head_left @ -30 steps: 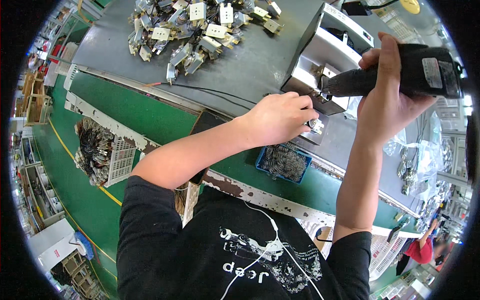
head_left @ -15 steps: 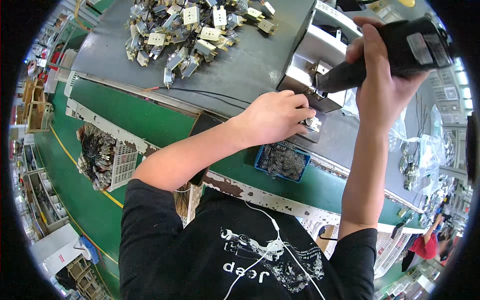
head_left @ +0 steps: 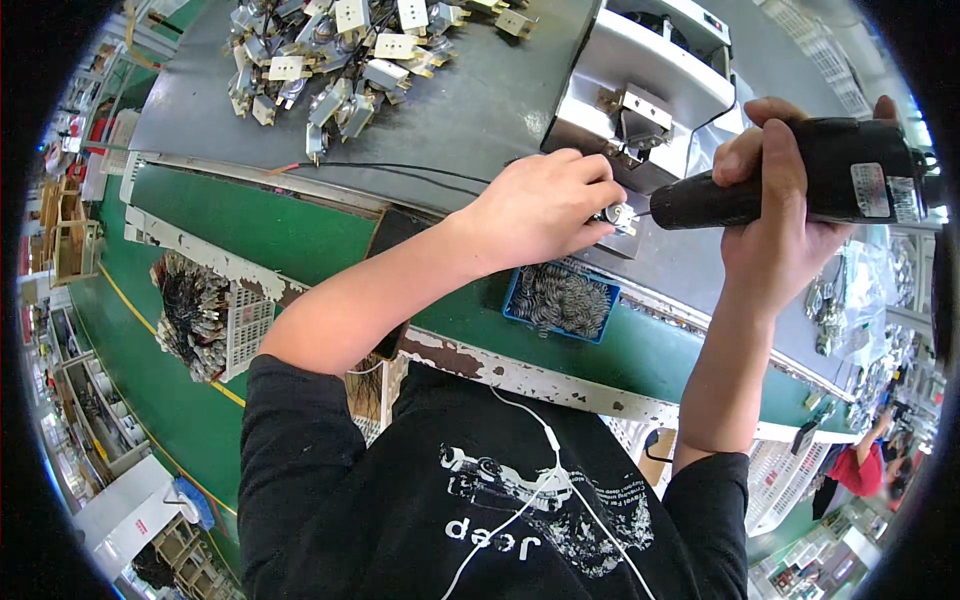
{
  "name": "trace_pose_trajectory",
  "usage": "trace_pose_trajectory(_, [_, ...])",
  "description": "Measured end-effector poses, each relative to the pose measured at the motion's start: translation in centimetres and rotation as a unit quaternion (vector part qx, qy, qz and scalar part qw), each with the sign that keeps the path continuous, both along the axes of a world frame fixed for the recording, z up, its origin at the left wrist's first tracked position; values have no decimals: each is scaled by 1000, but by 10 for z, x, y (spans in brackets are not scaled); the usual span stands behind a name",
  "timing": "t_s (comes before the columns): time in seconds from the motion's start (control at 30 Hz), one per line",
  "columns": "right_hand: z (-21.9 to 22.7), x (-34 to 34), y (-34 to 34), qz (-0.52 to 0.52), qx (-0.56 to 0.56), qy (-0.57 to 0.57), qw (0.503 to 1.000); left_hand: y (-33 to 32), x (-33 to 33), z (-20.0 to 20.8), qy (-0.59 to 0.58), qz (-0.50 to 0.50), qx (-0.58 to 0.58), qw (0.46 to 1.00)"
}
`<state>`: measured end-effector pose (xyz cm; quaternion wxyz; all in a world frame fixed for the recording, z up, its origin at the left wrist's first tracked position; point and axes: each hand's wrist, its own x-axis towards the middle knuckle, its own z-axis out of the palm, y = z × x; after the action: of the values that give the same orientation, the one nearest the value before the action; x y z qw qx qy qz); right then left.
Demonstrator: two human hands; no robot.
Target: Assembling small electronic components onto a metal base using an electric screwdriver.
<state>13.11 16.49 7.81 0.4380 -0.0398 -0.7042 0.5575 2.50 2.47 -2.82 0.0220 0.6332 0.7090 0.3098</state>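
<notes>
My right hand is wrapped round a black electric screwdriver, held nearly level with its bit toward the left. The bit's tip is right beside a small silvery metal part; whether they touch I cannot tell. My left hand pinches that part at the table's near edge, its fingertips hiding part of it. Thin black wires run leftward along the table from near this hand. Just beyond the part stands a box-shaped metal screw feeder with a small mechanism on its front.
Several metal assemblies with pale plates lie heaped on the grey table at the far left. A blue tray of small dark metal pieces sits by the near edge. Clear plastic bags lie at the right. A white crate stands lower left.
My right hand has drawn the screwdriver back from the feeder's front, bringing its tip to the metal part. My left hand keeps its hold. The view has shifted slightly.
</notes>
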Motion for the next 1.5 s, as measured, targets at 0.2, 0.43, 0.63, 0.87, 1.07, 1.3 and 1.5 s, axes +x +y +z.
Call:
trace_pose_trajectory(0.2, [-4, -2, -4, 4, -10, 1, 1000, -1, 1, -1, 4, 1, -2, 1000])
trace_pose_trajectory(0.43, [-6, -1, -7, 24, -5, -2, 1000, -2, 1, 0, 3, 0, -6, 1000])
trace_pose_trajectory(0.63, [-8, 0, -13, 38, -2, 3, 999, -1, 0, -4, -7, -6, -3, 1000])
trace_pose_trajectory(0.87, [-14, -2, -5, 33, 11, -18, 999, -2, -3, -7, -27, -24, -7, 999])
trace_pose_trajectory(1.07, [-15, -5, -9, 33, 6, -16, 999, -3, -4, -8, -38, -30, -4, 999])
trace_pose_trajectory(1.3, [-11, -7, -9, 89, 22, 3, 996, -3, -4, -7, -35, -29, 7, 999])
trace_pose_trajectory(1.5, [16, 14, 14, 152, -15, 5, 988, -19, 4, 9, -44, -33, -19, 998])
